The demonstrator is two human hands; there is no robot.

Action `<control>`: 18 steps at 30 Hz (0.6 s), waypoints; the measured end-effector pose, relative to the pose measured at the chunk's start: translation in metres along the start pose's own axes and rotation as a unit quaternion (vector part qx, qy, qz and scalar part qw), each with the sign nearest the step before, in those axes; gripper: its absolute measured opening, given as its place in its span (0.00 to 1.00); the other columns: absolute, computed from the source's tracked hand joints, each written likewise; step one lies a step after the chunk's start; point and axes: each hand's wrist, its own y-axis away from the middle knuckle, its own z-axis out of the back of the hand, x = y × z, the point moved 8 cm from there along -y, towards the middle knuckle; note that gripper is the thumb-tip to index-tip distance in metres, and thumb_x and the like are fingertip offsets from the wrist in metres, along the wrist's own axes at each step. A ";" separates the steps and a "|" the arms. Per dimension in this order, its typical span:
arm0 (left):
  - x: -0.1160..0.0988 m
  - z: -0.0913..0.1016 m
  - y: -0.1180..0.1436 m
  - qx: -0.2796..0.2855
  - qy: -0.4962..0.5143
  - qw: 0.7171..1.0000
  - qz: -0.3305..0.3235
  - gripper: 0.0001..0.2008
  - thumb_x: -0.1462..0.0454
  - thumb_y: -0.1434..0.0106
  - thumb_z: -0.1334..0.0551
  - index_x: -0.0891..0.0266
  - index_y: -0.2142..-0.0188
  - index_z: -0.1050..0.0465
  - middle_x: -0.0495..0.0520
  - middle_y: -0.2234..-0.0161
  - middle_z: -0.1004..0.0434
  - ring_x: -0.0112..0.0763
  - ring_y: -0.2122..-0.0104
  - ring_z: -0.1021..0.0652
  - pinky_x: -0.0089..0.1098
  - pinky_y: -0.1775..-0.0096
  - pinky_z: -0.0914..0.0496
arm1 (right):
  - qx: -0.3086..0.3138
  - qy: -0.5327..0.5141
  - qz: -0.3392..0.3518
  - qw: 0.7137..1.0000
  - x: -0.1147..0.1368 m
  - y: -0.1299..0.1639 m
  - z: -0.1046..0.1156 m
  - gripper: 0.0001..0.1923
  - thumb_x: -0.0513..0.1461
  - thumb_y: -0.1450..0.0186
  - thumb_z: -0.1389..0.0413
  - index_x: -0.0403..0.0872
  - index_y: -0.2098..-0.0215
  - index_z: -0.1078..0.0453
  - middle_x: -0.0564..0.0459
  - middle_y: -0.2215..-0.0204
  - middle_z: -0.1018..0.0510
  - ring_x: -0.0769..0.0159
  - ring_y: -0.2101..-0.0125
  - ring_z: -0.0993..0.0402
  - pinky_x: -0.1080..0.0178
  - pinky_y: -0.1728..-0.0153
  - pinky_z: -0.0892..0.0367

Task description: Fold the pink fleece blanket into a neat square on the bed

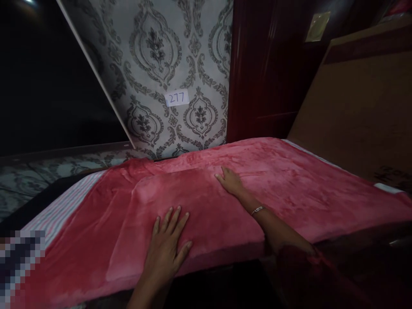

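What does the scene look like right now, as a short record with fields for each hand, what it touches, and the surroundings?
left hand: left hand flat, fingers spread, palm down on the red blanket, near its front edge
right hand: right hand flat on the same blanket, farther back; bracelet on the wrist
grip: neither hand grips anything
blanket: folded layer under both hands, spread over a striped sheet
behind: patterned wall panel with a label reading 277; dark red door at right
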 end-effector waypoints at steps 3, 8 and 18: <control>-0.001 0.000 0.000 0.007 0.006 1.000 -0.004 0.32 0.54 0.33 0.44 0.50 0.31 0.48 0.55 0.31 0.45 0.48 0.32 0.42 0.57 0.36 0.47 | -0.021 -0.007 -0.006 1.000 -0.012 0.003 -0.011 0.32 0.49 0.27 0.57 0.36 0.32 0.46 0.33 0.38 0.34 0.54 0.38 0.37 0.53 0.39 0.43; 0.001 0.000 0.000 0.000 0.005 1.000 -0.001 0.32 0.54 0.33 0.44 0.50 0.31 0.47 0.55 0.31 0.46 0.49 0.32 0.42 0.57 0.36 0.45 | -0.015 -0.061 -0.009 0.998 -0.020 -0.003 -0.009 0.31 0.46 0.27 0.56 0.37 0.31 0.47 0.36 0.36 0.36 0.56 0.37 0.37 0.56 0.39 0.43; 0.002 -0.002 0.001 -0.025 -0.018 0.999 -0.012 0.32 0.55 0.32 0.45 0.49 0.30 0.49 0.53 0.31 0.45 0.48 0.33 0.41 0.58 0.38 0.42 | -0.038 -0.121 -0.072 0.989 -0.041 -0.037 0.030 0.18 0.36 0.31 0.53 0.43 0.54 0.22 0.48 0.55 0.18 0.64 0.55 0.23 0.67 0.55 0.32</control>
